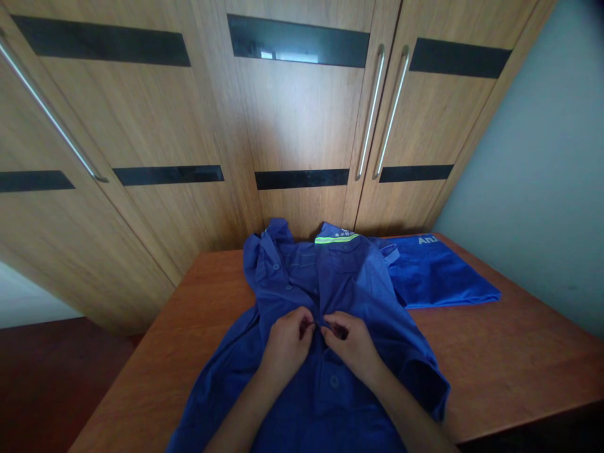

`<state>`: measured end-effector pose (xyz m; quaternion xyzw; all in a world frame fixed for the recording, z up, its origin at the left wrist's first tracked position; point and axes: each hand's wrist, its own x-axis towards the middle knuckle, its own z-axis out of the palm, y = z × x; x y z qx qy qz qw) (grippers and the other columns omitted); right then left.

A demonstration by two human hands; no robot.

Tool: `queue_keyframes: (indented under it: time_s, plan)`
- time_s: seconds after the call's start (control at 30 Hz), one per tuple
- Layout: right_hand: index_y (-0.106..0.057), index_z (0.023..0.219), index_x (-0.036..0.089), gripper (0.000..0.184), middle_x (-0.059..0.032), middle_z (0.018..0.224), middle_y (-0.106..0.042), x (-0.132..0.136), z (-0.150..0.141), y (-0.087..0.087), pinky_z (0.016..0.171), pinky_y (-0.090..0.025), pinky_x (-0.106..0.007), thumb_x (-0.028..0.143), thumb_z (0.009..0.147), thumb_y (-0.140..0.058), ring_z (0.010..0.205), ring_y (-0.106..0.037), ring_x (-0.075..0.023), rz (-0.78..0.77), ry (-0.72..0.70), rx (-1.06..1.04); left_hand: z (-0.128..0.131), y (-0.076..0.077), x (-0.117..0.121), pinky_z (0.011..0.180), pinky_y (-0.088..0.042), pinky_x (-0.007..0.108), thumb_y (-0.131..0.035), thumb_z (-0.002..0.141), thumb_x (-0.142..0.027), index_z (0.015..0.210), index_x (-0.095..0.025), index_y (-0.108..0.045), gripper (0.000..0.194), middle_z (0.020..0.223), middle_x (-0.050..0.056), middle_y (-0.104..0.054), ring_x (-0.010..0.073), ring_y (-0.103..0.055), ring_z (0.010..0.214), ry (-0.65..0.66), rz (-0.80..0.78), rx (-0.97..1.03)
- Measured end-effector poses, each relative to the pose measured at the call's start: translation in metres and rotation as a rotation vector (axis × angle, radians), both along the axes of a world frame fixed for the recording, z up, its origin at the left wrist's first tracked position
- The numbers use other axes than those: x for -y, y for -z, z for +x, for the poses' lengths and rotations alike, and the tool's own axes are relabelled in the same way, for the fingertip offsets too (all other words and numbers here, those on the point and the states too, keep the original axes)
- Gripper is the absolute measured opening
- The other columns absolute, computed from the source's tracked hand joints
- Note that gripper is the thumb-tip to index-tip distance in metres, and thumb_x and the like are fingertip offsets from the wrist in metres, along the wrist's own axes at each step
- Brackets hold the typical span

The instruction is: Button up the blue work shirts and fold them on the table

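The jacket (365, 296) lies spread, front up, on the tabletop (495, 352), directly under both hands. The left hand (287, 346) has its thumb and fingers (302, 313) closed in a pinch on the front edge at mid-chest. The right hand (352, 345) likewise pinches the cloth of that edge, its fingertips just beside those of the left.

Condition of the front: below the hands the two sides overlap, and the lower button (335, 381) sits on the outer face, apparently fastened. Above the hands the front gapes; the upper buttons (276, 267) lie exposed on the left side, judged not yet fastened. Closure is therefore assessed as partial, with the point under the fingers in hand. Whether a button is between them cannot be told. A folded garment (436, 277) lies to the right, near the wardrobe (302, 119).
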<state>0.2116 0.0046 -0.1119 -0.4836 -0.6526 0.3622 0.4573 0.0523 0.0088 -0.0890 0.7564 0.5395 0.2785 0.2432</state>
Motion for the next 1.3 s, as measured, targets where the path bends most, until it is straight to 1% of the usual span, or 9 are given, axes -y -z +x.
queue_keyframes:
  time_s: [0.1, 0.23, 0.5, 0.63, 0.77, 0.97, 1.03, 1.17, 1.3]
  plan:
    - [-0.064, 0.066, 0.019, 0.014, 0.0026, 0.058, -0.046, 0.000, 0.001, 0.001, 0.053, -0.032, -0.025, 0.022, 0.077, -0.057, 0.056, -0.043, -0.0125, 0.017, 0.003, 0.013, -0.004, -0.002, -0.001, 0.063, -0.044, 0.024, -0.049, 0.081, -0.019, 0.080, -0.018, -0.060, 0.011, 0.072, 0.001, -0.065, 0.0144, -0.061, 0.066, 0.013, -0.079, 0.207]
    - [-0.068, 0.073, 0.018, 0.013, 0.0027, 0.060, -0.047, -0.002, 0.002, 0.008, 0.054, -0.034, -0.025, 0.026, 0.077, -0.058, 0.056, -0.043, -0.0124, -0.028, 0.034, -0.048, -0.006, -0.004, -0.001, 0.064, -0.046, 0.023, -0.052, 0.080, -0.020, 0.081, -0.017, -0.062, 0.011, 0.074, 0.001, -0.067, 0.0138, -0.061, 0.067, 0.010, -0.101, 0.307]
    - [-0.067, 0.080, 0.016, 0.016, 0.0042, 0.059, -0.048, -0.002, 0.000, 0.012, 0.053, -0.035, -0.024, 0.029, 0.074, -0.060, 0.054, -0.043, -0.0106, -0.109, 0.018, -0.121, -0.001, -0.002, 0.002, 0.061, -0.044, 0.022, -0.052, 0.080, -0.016, 0.079, -0.019, -0.063, 0.012, 0.070, 0.000, -0.064, 0.0127, -0.059, 0.063, -0.021, -0.001, 0.220]
    - [-0.060, 0.080, 0.017, 0.009, 0.0068, 0.059, -0.042, -0.001, -0.002, 0.010, 0.051, -0.032, -0.022, 0.023, 0.073, -0.059, 0.053, -0.039, -0.0086, -0.133, -0.045, -0.118, -0.001, 0.000, 0.003, 0.061, -0.042, 0.022, -0.052, 0.079, -0.013, 0.081, -0.019, -0.064, 0.014, 0.072, 0.000, -0.064, 0.0129, -0.058, 0.063, -0.010, 0.080, 0.114]
    - [-0.053, 0.086, 0.019, 0.014, 0.0092, 0.057, -0.037, 0.001, -0.003, 0.010, 0.048, -0.028, -0.020, 0.023, 0.074, -0.059, 0.051, -0.036, -0.0077, -0.197, -0.163, -0.157, -0.001, 0.002, 0.003, 0.063, -0.043, 0.023, -0.052, 0.079, -0.012, 0.083, -0.020, -0.066, 0.016, 0.075, 0.001, -0.065, 0.0140, -0.059, 0.066, 0.017, 0.108, 0.062]
    - [-0.046, 0.104, 0.021, 0.034, 0.0090, 0.061, -0.045, 0.006, -0.001, 0.009, 0.050, -0.033, -0.021, 0.025, 0.076, -0.065, 0.053, -0.044, -0.0090, -0.258, -0.252, -0.174, 0.000, 0.005, 0.003, 0.069, -0.046, 0.024, -0.053, 0.079, -0.010, 0.082, -0.020, -0.068, 0.018, 0.080, 0.002, -0.070, 0.0151, -0.063, 0.073, -0.019, 0.074, 0.136]
    - [-0.047, 0.104, 0.021, 0.031, 0.0086, 0.061, -0.045, 0.007, 0.001, 0.009, 0.052, -0.034, -0.021, 0.029, 0.079, -0.063, 0.054, -0.045, -0.0093, -0.235, -0.260, -0.183, 0.000, 0.006, 0.002, 0.071, -0.047, 0.024, -0.053, 0.080, -0.012, 0.083, -0.020, -0.068, 0.017, 0.082, 0.002, -0.071, 0.0155, -0.065, 0.076, -0.023, 0.046, 0.178]
    - [-0.051, 0.098, 0.020, 0.018, 0.0064, 0.061, -0.046, 0.005, 0.002, 0.012, 0.053, -0.036, -0.022, 0.035, 0.090, -0.046, 0.054, -0.046, -0.0100, -0.181, -0.231, -0.243, -0.002, 0.008, -0.001, 0.071, -0.049, 0.024, -0.055, 0.080, -0.019, 0.083, -0.020, -0.068, 0.013, 0.079, 0.002, -0.072, 0.0155, -0.066, 0.073, -0.029, -0.055, 0.304]
    - [-0.053, 0.095, 0.020, 0.017, 0.0070, 0.056, -0.046, -0.001, 0.001, 0.021, 0.047, -0.030, -0.021, 0.035, 0.090, -0.047, 0.047, -0.042, -0.0093, -0.168, -0.199, -0.206, -0.002, 0.011, -0.002, 0.069, -0.050, 0.024, -0.057, 0.079, -0.021, 0.083, -0.019, -0.068, 0.012, 0.077, 0.002, -0.072, 0.0158, -0.067, 0.071, -0.038, -0.097, 0.377]
